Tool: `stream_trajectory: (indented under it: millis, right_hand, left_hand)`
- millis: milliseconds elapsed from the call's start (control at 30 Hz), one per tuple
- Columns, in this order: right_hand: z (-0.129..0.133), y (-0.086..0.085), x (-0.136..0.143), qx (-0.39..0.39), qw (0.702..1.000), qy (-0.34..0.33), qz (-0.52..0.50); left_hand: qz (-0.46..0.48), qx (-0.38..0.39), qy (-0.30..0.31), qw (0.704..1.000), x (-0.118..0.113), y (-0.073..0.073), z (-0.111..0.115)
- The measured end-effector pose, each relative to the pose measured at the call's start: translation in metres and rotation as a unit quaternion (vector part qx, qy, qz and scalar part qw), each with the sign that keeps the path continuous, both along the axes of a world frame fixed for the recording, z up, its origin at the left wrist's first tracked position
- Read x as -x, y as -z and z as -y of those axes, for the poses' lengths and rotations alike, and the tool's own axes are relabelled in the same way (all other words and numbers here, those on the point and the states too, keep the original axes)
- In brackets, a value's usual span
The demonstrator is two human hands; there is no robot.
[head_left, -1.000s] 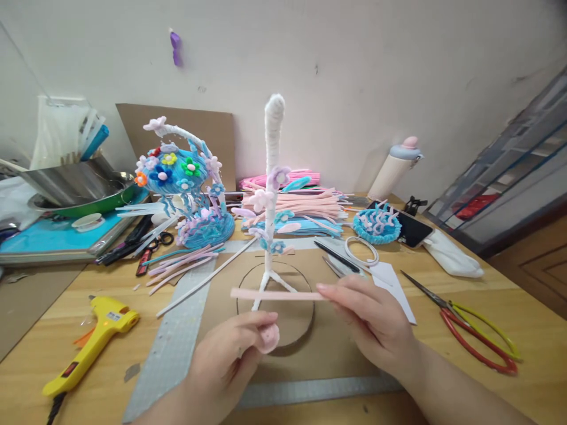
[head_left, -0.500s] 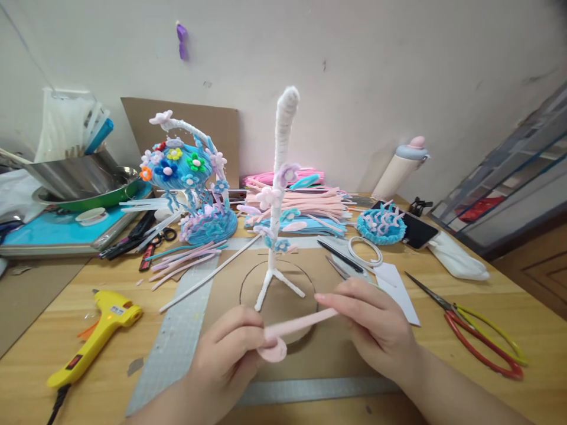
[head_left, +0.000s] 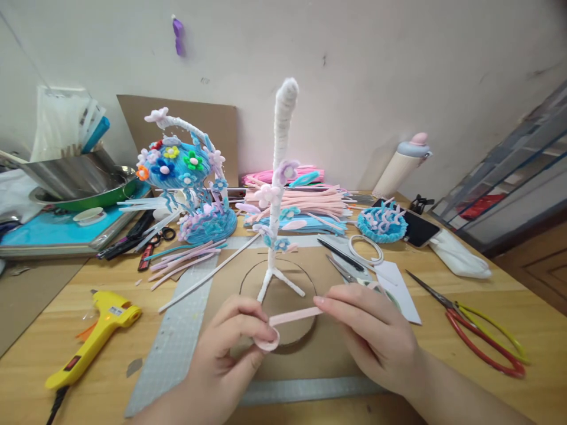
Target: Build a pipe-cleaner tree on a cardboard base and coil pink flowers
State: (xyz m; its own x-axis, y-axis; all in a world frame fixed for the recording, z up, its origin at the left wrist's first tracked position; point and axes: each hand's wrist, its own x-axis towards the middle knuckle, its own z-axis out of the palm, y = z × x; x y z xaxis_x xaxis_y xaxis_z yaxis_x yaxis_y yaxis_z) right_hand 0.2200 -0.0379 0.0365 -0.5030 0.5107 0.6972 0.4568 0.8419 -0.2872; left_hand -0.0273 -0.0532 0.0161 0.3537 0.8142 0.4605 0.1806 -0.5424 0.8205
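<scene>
A pale pink pipe cleaner (head_left: 295,316) stretches between my two hands, its left end curled into a small coil. My left hand (head_left: 233,342) pinches the coil between thumb and fingers. The straight end is held in the fingertips of my right hand (head_left: 370,327). Just beyond my hands stands a white wrapped stem (head_left: 283,139) on splayed feet, with pink, lilac and blue fuzzy flowers along it. Beneath it lies a cardboard sheet (head_left: 310,363) with a drawn circle, on a grey cutting mat (head_left: 162,354).
A yellow glue gun (head_left: 104,321) lies at left, red-and-yellow-handled scissors (head_left: 473,330) at right. Behind stand a blue flowered pipe-cleaner piece (head_left: 186,168), pipe-cleaner bundles (head_left: 301,203), a small blue basket-like piece (head_left: 381,224) and a bottle (head_left: 401,165). A steel bowl (head_left: 75,174) sits at back left.
The coil at the left end has turned and sits a little higher, and the straight stretch is shorter. My right hand has moved slightly left, towards my left hand.
</scene>
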Motion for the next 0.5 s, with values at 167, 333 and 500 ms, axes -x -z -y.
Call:
stream_trajectory:
  millis: [167, 333, 500]
  right_hand:
    - [-0.0001, 0.0009, -0.0008, -0.003, 1.000, -0.011, 0.014]
    - [0.0019, 0.0021, 0.0027, -0.016, 0.999, -0.020, 0.025]
    - [0.0017, 0.0030, 0.0042, -0.010, 0.998, -0.025, 0.050]
  left_hand:
    - [0.040, 0.007, -0.036, 0.999, -0.0036, 0.0061, 0.0008]
    - [0.005, -0.028, -0.035, 0.999, -0.0040, 0.0080, -0.0004]
    - [-0.024, -0.072, -0.009, 0.997, -0.0012, 0.0020, -0.0027]
